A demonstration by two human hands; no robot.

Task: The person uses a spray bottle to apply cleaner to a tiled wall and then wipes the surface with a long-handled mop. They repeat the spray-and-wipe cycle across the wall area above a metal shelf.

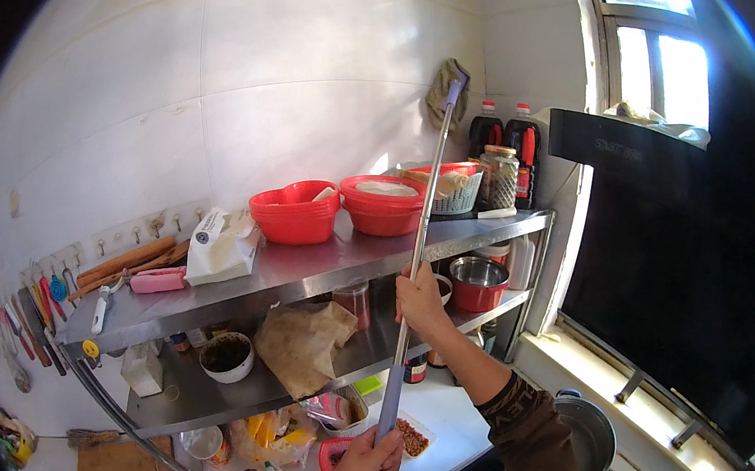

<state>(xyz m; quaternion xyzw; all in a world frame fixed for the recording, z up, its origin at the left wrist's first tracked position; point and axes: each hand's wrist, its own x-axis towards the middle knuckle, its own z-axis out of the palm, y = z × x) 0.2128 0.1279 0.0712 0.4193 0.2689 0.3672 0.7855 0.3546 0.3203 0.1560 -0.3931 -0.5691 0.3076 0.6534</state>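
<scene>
A long metal pole point(427, 206) with a purple grip runs upright through the middle of the view. My left hand point(363, 467) is closed around the purple grip near its lower end. Higher up, my right hand point(422, 300) grips the bare metal tube in front of the steel shelf rack. On the pole's purple head sits a grey-brown cloth point(442, 94), against or very close to the tiled wall point(328, 44) near the corner; exact contact cannot be told.
The steel shelf point(319, 264) holds red plastic baskets point(293, 213), a glass jar point(498, 179) and dark bottles point(521, 147). Below stand a red pot point(477, 284) and a white bowl point(226, 357). At right are a black range hood point(657, 265), a window point(664, 72) and a pan point(580, 439).
</scene>
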